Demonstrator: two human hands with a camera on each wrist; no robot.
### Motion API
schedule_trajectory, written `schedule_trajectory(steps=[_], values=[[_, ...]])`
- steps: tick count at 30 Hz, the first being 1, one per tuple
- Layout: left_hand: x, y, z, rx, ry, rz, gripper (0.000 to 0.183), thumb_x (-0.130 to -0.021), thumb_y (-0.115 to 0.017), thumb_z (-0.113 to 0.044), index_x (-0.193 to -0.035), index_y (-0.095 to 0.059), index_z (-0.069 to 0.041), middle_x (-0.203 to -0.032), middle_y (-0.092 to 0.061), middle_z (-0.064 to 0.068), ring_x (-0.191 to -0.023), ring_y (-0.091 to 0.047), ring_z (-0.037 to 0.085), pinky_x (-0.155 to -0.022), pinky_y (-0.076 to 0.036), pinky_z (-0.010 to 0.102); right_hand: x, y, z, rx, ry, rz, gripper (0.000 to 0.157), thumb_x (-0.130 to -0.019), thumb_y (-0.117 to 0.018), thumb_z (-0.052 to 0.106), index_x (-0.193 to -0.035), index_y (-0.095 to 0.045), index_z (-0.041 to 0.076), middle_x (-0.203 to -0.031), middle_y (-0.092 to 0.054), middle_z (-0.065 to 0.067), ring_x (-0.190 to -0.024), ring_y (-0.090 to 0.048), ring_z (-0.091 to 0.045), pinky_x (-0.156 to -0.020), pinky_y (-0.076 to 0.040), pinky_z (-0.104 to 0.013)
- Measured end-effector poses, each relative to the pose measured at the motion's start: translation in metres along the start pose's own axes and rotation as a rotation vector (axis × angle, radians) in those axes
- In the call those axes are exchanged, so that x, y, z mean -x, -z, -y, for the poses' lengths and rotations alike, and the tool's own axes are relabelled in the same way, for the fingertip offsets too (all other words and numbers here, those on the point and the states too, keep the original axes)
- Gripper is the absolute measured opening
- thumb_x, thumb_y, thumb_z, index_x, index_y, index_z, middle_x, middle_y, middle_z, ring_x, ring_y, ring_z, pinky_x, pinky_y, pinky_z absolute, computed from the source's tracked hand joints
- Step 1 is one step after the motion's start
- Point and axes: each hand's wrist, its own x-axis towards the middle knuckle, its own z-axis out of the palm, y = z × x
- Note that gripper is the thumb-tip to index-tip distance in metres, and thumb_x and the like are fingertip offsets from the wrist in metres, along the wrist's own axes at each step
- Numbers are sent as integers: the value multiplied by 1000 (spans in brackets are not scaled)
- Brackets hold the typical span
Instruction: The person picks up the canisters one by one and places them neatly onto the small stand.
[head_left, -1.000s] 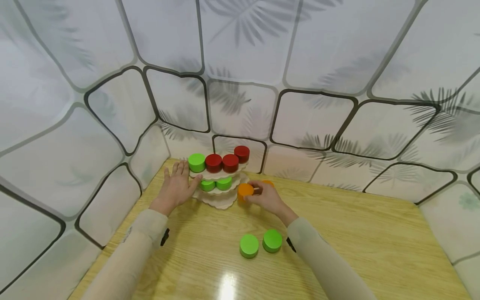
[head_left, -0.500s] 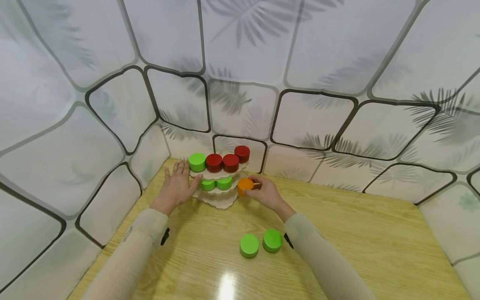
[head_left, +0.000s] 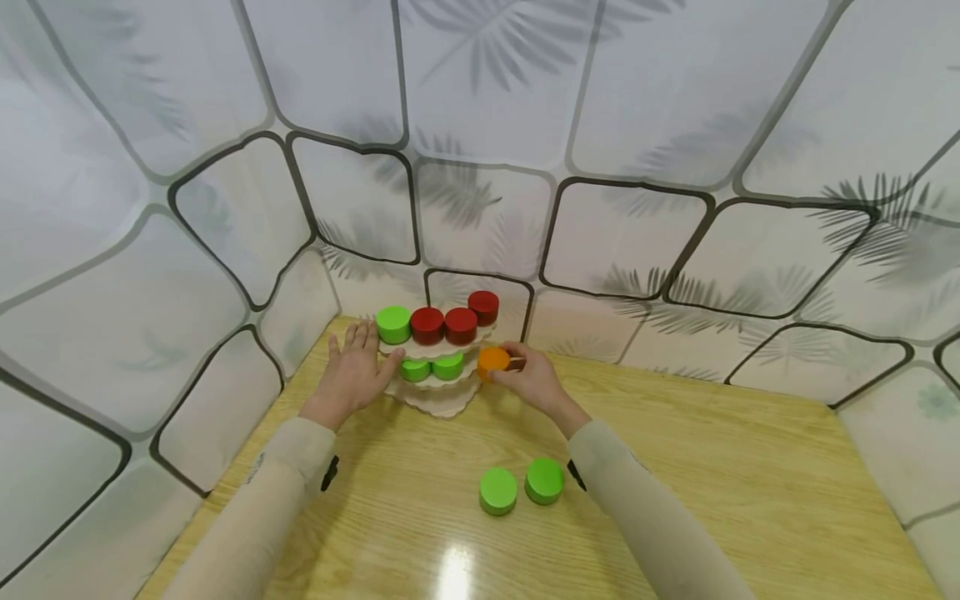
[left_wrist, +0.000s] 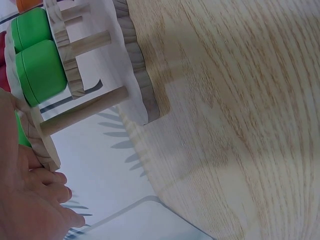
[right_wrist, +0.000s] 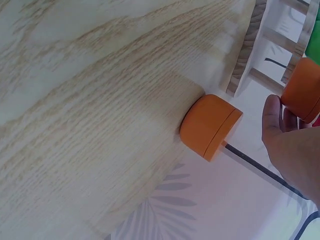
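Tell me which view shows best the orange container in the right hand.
Head view: the orange container shows nearly its whole top beside the right hand. Right wrist: cut off at the frame's edge. Left wrist: an orange patch at top, possibly another one.

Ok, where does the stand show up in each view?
Head: stand just below and left of centre.
Left wrist: stand at upper left, cut off.
Right wrist: stand at top right, cut off.
Shared landmark: green tubs on its middle tier; right wrist shows only part of one.
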Motion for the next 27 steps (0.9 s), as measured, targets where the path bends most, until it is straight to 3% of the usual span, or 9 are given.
schedule_trajectory(steps=[27], values=[[0, 1, -1, -12, 1, 3, 88, -112, -27, -58, -162, -16, 14, -172, -12, 33, -160, -12, 53, -125, -6, 76, -4, -11, 11, 13, 33, -36, 51, -91, -80, 16, -138, -66, 2, -130, -71, -18, -109, -70, -33, -88, -61, -35]])
